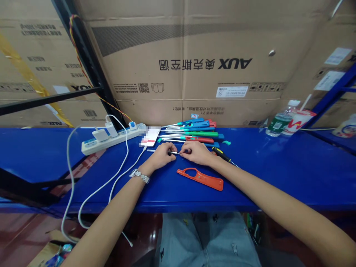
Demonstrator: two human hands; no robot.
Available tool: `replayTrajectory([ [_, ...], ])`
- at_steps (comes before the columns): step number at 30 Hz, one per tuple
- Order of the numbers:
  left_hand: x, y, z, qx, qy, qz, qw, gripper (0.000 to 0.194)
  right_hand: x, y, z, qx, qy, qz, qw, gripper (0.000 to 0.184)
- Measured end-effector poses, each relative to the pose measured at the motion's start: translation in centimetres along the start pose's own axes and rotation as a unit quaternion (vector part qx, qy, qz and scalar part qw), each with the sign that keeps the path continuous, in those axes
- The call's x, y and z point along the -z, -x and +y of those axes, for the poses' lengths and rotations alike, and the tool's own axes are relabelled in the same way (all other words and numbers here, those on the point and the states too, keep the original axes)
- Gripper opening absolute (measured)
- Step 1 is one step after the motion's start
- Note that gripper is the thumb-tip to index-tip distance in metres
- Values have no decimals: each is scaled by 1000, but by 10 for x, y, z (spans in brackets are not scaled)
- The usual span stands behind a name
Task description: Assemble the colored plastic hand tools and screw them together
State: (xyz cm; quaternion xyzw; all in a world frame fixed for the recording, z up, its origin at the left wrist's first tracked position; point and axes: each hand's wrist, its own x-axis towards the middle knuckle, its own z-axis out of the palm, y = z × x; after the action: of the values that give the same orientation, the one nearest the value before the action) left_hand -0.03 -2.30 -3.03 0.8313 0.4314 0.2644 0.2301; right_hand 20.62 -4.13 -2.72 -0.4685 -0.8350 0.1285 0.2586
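Note:
My left hand (164, 155) is closed round a thin metal tube (151, 150), whose far end sticks out to the left. The fingers of my right hand (196, 152) pinch the tube's narrow right end, where small details are too fine to tell. Below my hands lies an orange lighter casing half (205, 180) with an oval opening. A yellow and black screwdriver (221, 154) rests beside my right wrist, partly hidden by the forearm. Just behind my hands is a pile of long-necked lighters (201, 134) with blue, green and red handles.
At the left, a white power strip (119, 139) holds chargers, and white cables (126, 155) trail over the blue table (278, 174). A phone (151, 135) lies by the lighters. A bottle (280, 120) and a cup (300, 120) stand back right, before a large carton (194, 44).

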Motion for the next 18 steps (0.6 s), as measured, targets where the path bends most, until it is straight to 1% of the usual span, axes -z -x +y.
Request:
replayTrajectory([
  [4,1,1,-2,-30,-12,6,999,24,-2,-1,2,-1,-1,5,1000,8],
  [7,3,1,-5,-74,-31,5,997,26,-3,-2,4,1,-20,8,1000,6],
  [11,5,0,-7,-123,-62,-6,990,26,-4,-4,8,25,-62,14,998,5],
  [15,5,0,-7,-141,-87,-16,986,22,-5,-4,8,24,-102,13,994,7],
  [18,3,0,-6,-145,-78,-25,986,21,-6,-3,7,33,-105,18,994,17],
])
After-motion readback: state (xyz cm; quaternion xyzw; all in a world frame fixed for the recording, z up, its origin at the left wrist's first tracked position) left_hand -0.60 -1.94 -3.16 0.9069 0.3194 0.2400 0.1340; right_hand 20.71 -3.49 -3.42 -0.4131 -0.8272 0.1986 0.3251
